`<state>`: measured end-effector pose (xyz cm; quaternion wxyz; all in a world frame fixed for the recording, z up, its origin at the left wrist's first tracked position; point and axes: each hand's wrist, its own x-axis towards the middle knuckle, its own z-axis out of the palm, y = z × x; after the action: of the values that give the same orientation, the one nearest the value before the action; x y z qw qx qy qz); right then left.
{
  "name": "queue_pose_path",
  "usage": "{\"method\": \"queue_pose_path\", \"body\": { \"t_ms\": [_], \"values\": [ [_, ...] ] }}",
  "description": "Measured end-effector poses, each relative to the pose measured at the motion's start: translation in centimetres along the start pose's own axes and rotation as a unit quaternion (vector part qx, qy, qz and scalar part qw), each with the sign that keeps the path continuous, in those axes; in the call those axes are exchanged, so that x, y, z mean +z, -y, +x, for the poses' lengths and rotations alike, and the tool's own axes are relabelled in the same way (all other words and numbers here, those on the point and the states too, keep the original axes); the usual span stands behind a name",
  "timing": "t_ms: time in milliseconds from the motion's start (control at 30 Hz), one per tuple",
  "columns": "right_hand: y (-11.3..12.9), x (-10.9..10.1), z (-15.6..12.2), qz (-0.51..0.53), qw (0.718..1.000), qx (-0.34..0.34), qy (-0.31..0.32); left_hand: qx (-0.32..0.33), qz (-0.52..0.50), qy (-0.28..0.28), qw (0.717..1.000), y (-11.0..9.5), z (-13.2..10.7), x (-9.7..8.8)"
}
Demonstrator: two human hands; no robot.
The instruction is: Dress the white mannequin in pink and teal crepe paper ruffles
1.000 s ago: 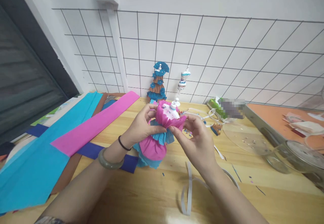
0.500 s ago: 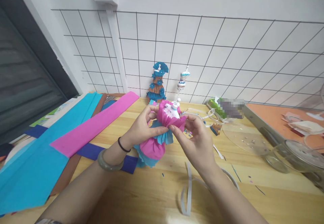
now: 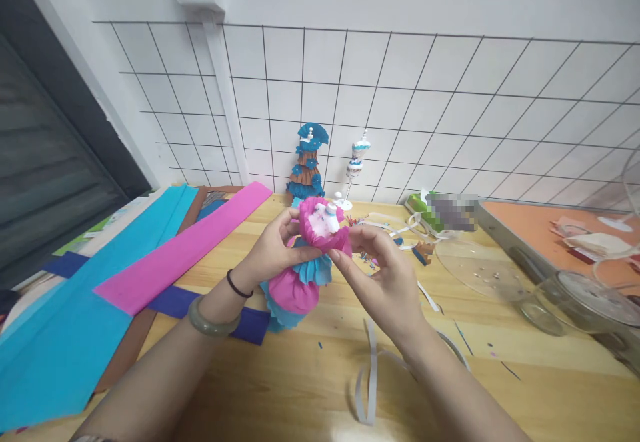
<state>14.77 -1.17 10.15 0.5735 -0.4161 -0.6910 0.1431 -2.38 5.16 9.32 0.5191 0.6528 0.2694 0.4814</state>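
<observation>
A small mannequin figure dressed in pink and blue crepe paper point(image 3: 299, 289) stands on the wooden table point(image 3: 280, 389). My left hand point(image 3: 273, 252) pinches the pink ruffle around its top from the left. From the right, my right hand point(image 3: 385, 275) pinches the same pink ruffle point(image 3: 320, 225) with thumb and forefinger. The figure's white neck knob pokes out above the ruffle.
Long crepe sheets lie at left: pink point(image 3: 185, 249), light blue point(image 3: 65, 335), dark blue and brown. A finished blue-brown paper figure point(image 3: 306, 165) and a bare white stand point(image 3: 354, 165) stand by the grid wall. White paper strips point(image 3: 370, 375) lie near me. Glass dishes point(image 3: 575, 302) and an orange tray point(image 3: 540, 229) are at right.
The figure and both hands have shifted slightly left and up in view as the head moved. My fingers keep pinching the pink ruffle, a little further round its edge.
</observation>
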Motion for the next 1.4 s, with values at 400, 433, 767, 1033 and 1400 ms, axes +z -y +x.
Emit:
{"method": "queue_pose_path", "body": {
  "t_ms": [400, 433, 767, 1033, 1400],
  "values": [
    [0.9, -0.2, 0.3, -0.033, 0.999, -0.007, 0.031, -0.023, -0.032, 0.025, 0.999, -0.1, 0.0, -0.6],
    [0.9, -0.2, 0.3, -0.033, 0.999, -0.012, 0.032, -0.023, -0.037, 0.031, 0.999, -0.1, -0.1, -0.6],
    [0.7, 0.0, 0.3, -0.036, 0.999, -0.024, 0.023, -0.012, -0.045, 0.062, 0.997, 0.2, -0.3, -0.9],
    [0.9, 0.1, 0.2, -0.036, 0.998, -0.042, 0.025, -0.014, -0.036, 0.07, 0.997, 0.2, -0.3, -0.9],
    [0.6, 0.2, 0.2, -0.025, 0.999, -0.023, 0.033, -0.01, -0.01, 0.038, 0.999, 0.5, -0.3, -1.1]
  ]
}}
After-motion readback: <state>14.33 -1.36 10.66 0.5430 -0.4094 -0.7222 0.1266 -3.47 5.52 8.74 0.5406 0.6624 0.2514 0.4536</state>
